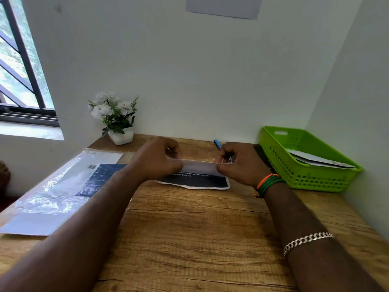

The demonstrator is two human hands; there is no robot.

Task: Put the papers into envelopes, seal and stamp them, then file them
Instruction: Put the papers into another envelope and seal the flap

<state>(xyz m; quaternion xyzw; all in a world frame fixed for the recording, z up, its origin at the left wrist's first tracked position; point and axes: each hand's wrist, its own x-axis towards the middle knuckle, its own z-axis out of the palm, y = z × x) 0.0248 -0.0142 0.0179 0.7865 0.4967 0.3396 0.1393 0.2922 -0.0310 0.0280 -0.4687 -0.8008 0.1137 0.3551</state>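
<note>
Both hands hold a white envelope (pixel 200 166) just above the worktop (pixel 189 228): the left hand (pixel 155 160) pinches one end, the right hand (pixel 242 163) the other. This looks like sealing (the flap itself is hidden). A dark printed paper (pixel 200 181) lies beneath the hands. Next probably calls for pressing along the flap, then stamping.

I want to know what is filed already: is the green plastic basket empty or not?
Not empty. White paper items, probably envelopes, lie slanted inside the green plastic basket at the desk's right; how many, cannot tell.
</note>
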